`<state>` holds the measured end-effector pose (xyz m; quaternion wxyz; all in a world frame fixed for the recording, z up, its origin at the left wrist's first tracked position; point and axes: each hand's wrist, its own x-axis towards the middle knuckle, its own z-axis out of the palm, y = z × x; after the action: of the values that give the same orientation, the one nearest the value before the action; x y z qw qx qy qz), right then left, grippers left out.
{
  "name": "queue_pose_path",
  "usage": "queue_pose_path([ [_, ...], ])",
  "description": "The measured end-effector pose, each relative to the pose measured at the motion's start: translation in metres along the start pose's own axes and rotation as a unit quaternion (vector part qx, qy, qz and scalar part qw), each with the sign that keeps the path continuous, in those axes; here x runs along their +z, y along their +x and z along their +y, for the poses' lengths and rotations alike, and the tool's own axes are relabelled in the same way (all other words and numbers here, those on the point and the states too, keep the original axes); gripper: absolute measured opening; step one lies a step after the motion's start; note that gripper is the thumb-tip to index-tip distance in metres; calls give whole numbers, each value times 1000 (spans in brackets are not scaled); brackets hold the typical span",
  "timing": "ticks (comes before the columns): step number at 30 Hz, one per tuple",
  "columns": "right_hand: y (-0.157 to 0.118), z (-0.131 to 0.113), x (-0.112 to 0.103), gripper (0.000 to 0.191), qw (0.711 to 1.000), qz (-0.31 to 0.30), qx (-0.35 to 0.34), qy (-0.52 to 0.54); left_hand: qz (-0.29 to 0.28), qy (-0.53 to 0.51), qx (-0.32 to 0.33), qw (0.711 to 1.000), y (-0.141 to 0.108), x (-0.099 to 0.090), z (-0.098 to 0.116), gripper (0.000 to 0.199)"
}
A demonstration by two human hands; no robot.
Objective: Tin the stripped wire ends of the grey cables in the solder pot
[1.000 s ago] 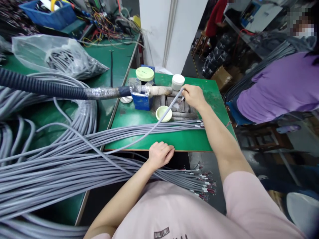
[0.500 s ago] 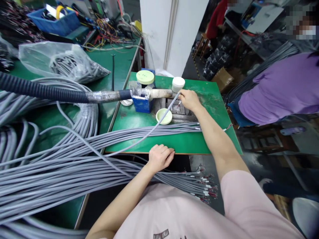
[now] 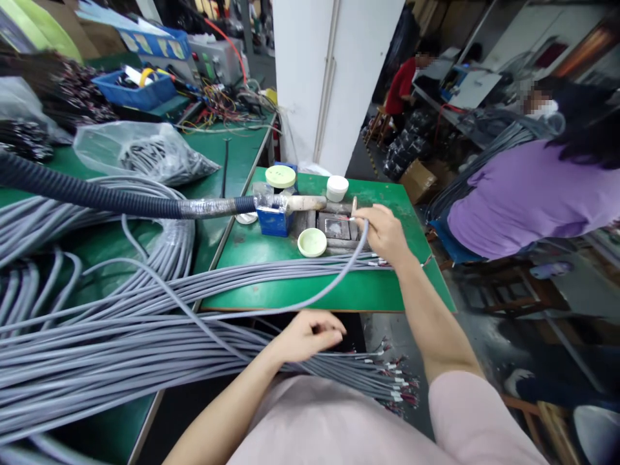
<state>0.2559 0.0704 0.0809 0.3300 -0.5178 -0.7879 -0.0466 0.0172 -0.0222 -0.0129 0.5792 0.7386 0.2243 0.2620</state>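
Note:
My right hand point(image 3: 382, 234) is closed round the end of a grey cable point(image 3: 334, 284), which bends up from the left. Small wire ends at its tip reach over a dark metal block with a square silvery pool point(image 3: 338, 228). My left hand point(image 3: 312, 334) is by the near table edge, its fingers curled and apart, with nothing in them. A light green dish point(image 3: 312, 242) stands left of the pool, and a white jar point(image 3: 337, 188) behind it. Several grey cables point(image 3: 261, 270) lie across the green table point(image 3: 271, 296).
A ribbed hose point(image 3: 208, 208) runs in from the left to a blue box point(image 3: 274, 221). Below the table edge hangs a thick cable bundle point(image 3: 145, 355) with stripped ends. A person in purple point(image 3: 527, 194) is at the right; a white pillar point(image 3: 334, 84) stands behind.
My right hand has lowered the cable end towards the metal block, and the cable now bows. My left hand has come off the table edge and its fingers have loosened. The view has tilted up.

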Motion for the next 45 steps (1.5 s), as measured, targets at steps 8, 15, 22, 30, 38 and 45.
queue_pose_path([
  [8, -106, -53, -7, 30, 993, 30, -72, 91, 22, -308, -75, 948, 7, 4, 29, 33],
  [15, -165, -98, 5, 56, 983, 37, -89, 158, 131, -401, -110, 900, 29, 28, 20, 35],
  [22, -171, -116, -2, 37, 979, 106, 77, 154, 196, -328, -110, 918, 23, 35, 38, 42],
  [30, -168, -131, 1, 22, 947, -26, 229, 225, 191, -284, -94, 935, 13, 39, 37, 42],
  [38, -172, -128, 0, 27, 907, -62, 249, 333, 186, -276, -106, 937, 12, 39, 39, 42],
  [45, -185, -118, 14, 30, 817, -83, 303, 484, 185, -262, -88, 943, 13, 41, 40, 46],
])
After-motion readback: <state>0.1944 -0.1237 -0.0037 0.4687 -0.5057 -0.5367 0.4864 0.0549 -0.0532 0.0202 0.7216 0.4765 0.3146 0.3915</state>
